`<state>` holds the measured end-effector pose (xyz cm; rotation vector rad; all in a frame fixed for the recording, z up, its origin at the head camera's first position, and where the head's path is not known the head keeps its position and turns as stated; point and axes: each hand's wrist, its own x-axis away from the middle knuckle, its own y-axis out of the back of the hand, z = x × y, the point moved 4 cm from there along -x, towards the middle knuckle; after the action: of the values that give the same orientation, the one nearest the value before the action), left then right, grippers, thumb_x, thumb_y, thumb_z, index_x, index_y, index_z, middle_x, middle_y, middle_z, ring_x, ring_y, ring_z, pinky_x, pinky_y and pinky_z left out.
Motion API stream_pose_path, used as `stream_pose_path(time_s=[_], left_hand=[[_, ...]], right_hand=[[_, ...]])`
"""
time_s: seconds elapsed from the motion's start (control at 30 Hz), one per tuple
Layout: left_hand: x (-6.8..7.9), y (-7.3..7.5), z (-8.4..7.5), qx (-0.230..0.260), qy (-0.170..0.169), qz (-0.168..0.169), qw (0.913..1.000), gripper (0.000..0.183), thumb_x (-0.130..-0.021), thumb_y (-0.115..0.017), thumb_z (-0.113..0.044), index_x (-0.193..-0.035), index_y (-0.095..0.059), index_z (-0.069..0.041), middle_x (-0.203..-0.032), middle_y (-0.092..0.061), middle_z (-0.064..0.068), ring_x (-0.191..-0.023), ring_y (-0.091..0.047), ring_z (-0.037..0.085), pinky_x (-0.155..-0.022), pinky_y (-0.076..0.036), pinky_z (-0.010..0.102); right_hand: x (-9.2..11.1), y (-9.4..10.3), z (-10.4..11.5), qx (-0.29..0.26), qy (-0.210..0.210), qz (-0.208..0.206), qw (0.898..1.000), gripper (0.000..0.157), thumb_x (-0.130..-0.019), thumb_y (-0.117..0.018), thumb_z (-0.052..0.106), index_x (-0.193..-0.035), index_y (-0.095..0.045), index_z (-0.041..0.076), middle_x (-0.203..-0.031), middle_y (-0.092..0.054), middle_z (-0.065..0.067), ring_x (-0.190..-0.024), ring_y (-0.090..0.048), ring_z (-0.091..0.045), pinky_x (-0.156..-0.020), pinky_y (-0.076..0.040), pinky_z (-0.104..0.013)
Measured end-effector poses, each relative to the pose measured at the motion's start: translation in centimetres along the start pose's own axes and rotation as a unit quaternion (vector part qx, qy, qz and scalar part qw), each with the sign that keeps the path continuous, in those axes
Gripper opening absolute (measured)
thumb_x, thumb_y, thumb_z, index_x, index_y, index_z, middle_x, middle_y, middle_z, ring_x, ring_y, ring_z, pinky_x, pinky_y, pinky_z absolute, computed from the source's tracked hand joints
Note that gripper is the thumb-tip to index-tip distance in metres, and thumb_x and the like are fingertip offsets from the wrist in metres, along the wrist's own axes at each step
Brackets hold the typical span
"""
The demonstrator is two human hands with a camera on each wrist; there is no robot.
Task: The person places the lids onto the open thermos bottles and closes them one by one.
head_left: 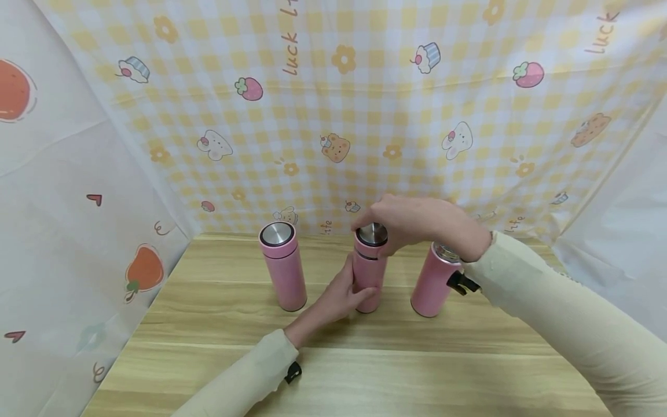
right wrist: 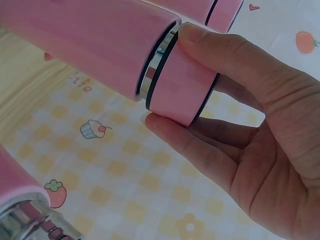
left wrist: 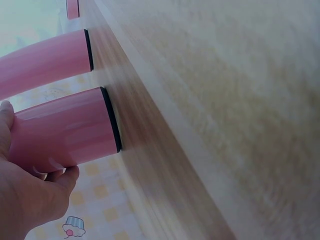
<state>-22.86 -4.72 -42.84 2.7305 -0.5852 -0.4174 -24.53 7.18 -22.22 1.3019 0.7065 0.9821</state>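
Observation:
Three pink thermos flasks stand on the wooden table. My left hand (head_left: 341,292) grips the body of the middle flask (left wrist: 65,132), thumb and fingers on opposite sides of it. Above, my right hand (head_left: 411,220) holds its pink lid (right wrist: 182,80) between thumb and fingers. A strip of the shiny metal neck (right wrist: 157,55) shows between lid and body in the right wrist view. The right flask (head_left: 432,284) has no lid on, and its metal mouth (right wrist: 32,220) is bare; my right wrist partly covers it in the head view.
To the left, a lidded flask (head_left: 285,272) stands upright with a silver top. A small pink piece (left wrist: 72,7) with a dark edge stands farther off in the left wrist view. A yellow checked cloth (head_left: 292,116) hangs behind the table (head_left: 224,318), with white printed cloth at the sides.

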Motion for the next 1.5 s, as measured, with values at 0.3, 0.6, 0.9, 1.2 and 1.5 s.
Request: stream_pose_path(time_s=[0.3, 0.6, 0.9, 1.2, 1.5], left_hand=[[0.0, 0.0, 0.0, 0.007, -0.006, 0.004, 0.9999, 0.076, -0.098, -0.072, -0.022, -0.153, -0.02, -0.019, -0.149, -0.042, -0.001, -0.133, -0.044, 0.01, -0.111, -0.037, 0.037], [-0.1, 0.0, 0.0, 0.004, -0.01, 0.0, 0.9999, 0.075, -0.097, -0.073, -0.022, -0.152, -0.022, -0.02, -0.148, -0.043, -0.001, -0.133, -0.045, 0.01, -0.111, -0.037, 0.037], [-0.1, 0.0, -0.3, 0.008, -0.008, -0.002, 0.9999, 0.075, -0.097, -0.072, -0.014, -0.152, -0.022, -0.016, -0.149, -0.042, 0.003, -0.134, -0.044, 0.015, -0.111, -0.037, 0.04], [0.6, 0.4, -2.8, 0.007, -0.01, 0.0, 0.9999, 0.072, -0.097, -0.07, -0.006, -0.151, -0.023, -0.007, -0.148, -0.044, 0.011, -0.134, -0.045, 0.02, -0.112, -0.037, 0.042], [-0.2, 0.0, 0.3, -0.001, -0.014, -0.001, 0.9999, 0.075, -0.097, -0.072, -0.017, -0.152, -0.022, -0.019, -0.149, -0.043, -0.001, -0.134, -0.044, 0.011, -0.111, -0.036, 0.037]], right_hand=[[-0.1, -0.1, -0.1, -0.013, -0.035, 0.002, 0.999, 0.031, -0.076, -0.083, 0.003, -0.099, -0.071, 0.019, -0.08, -0.064, 0.008, -0.064, -0.057, -0.009, -0.057, -0.049, -0.028], [-0.2, -0.1, -0.1, -0.024, -0.051, -0.007, 0.998, 0.031, -0.076, -0.087, 0.012, -0.103, -0.073, 0.016, -0.085, -0.067, 0.007, -0.068, -0.061, -0.008, -0.061, -0.053, -0.028], [-0.2, -0.2, -0.3, -0.025, -0.067, -0.003, 0.997, 0.035, -0.075, -0.089, 0.017, -0.107, -0.073, 0.017, -0.086, -0.067, 0.006, -0.069, -0.061, -0.009, -0.062, -0.053, -0.028], [-0.3, -0.2, -0.2, -0.014, -0.073, -0.011, 0.997, 0.037, -0.076, -0.09, 0.022, -0.109, -0.073, 0.015, -0.088, -0.067, 0.006, -0.071, -0.061, -0.009, -0.061, -0.052, -0.028], [-0.2, -0.4, 0.0, -0.004, -0.08, -0.031, 0.996, 0.035, -0.077, -0.089, 0.024, -0.104, -0.073, 0.011, -0.084, -0.066, 0.005, -0.069, -0.059, -0.011, -0.059, -0.051, -0.027]])
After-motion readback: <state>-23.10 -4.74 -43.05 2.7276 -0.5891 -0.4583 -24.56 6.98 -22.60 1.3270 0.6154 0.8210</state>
